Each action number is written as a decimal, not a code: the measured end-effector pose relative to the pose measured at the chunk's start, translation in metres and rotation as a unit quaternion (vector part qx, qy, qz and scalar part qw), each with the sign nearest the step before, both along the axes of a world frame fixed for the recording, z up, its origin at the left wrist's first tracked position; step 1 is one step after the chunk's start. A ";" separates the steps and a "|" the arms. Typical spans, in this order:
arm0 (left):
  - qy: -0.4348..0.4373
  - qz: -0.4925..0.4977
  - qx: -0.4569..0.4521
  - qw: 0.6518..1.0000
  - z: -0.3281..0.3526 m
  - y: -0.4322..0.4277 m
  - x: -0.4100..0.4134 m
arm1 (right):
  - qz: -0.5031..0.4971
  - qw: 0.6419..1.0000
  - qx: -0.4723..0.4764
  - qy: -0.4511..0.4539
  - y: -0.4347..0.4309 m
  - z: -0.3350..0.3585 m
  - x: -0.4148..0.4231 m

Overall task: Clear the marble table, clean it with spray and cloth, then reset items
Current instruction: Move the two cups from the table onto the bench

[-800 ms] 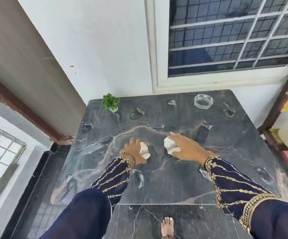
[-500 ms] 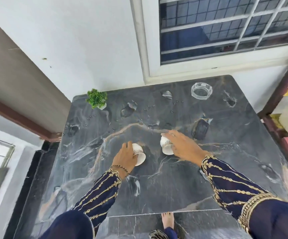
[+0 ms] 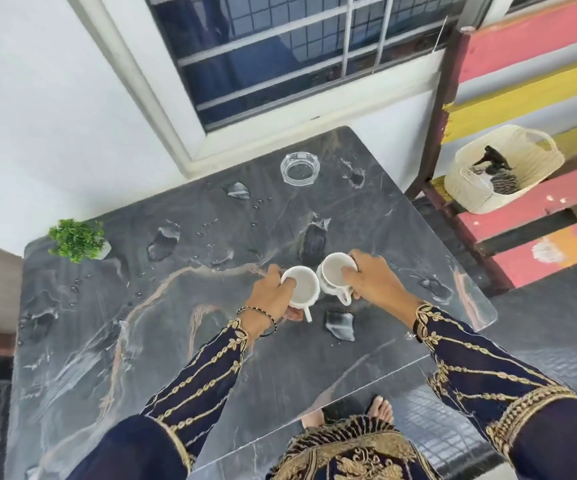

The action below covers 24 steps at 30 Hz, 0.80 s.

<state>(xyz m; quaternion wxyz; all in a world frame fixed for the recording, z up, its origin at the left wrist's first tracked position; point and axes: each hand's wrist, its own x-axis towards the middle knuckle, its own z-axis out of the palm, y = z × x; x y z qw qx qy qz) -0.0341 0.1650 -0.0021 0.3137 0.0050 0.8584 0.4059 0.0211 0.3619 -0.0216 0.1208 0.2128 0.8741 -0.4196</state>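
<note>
Marble table (image 3: 183,341), dark grey, veined, wet

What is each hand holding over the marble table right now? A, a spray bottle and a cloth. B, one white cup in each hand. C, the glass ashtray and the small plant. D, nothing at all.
B: the left hand grips one white cup and the right hand grips another white cup, while the glass ashtray and the small plant stand untouched on the marble table.
</note>
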 end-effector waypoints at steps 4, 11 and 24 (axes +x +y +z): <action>0.019 -0.070 -0.013 0.997 0.013 0.067 0.004 | -0.079 0.997 -0.002 0.025 0.058 0.008 0.024; -0.029 -0.158 0.023 0.987 0.017 0.215 0.013 | -0.181 0.981 0.015 0.072 0.191 -0.002 0.062; 0.008 -0.313 -0.160 0.936 -0.120 0.547 0.043 | -0.167 0.983 0.056 -0.045 0.503 -0.152 0.103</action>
